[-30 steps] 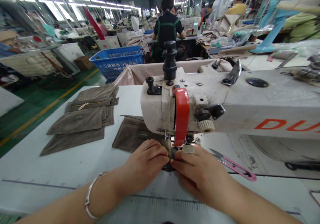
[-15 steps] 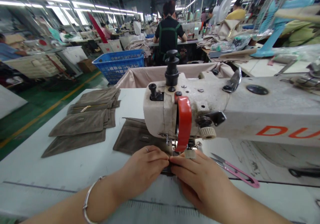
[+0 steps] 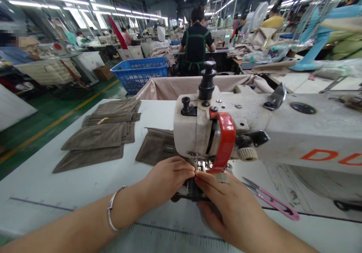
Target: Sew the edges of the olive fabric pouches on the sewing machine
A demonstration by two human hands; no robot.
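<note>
A dark brown fabric pouch piece [image 3: 154,147] with a small label lies flat, its right part under the head of a white sewing machine [image 3: 188,126]. My left hand [image 3: 172,175], with a ring and a bracelet, pinches the pouch's near edge just in front of the needle area. My right hand [image 3: 223,192] is closed on the same edge from the right, its fingertips touching those of the left. Partly over the needle hangs a red guard [image 3: 226,140]. The fingers hide most of the fabric at the presser foot.
Several brown pouches [image 3: 98,136] are stacked at the left of the table [image 3: 85,192]. Pink-handled scissors [image 3: 278,204] lie right of my right hand. Behind the machine are a blue basket [image 3: 138,72], a pale cloth-lined bin [image 3: 166,87] and a co-worker [image 3: 196,42].
The camera view has shifted, so the scene sits further right. Both hands remain at the needle, and more of the dark part below the fingers now shows. The red guard looks more tilted.
</note>
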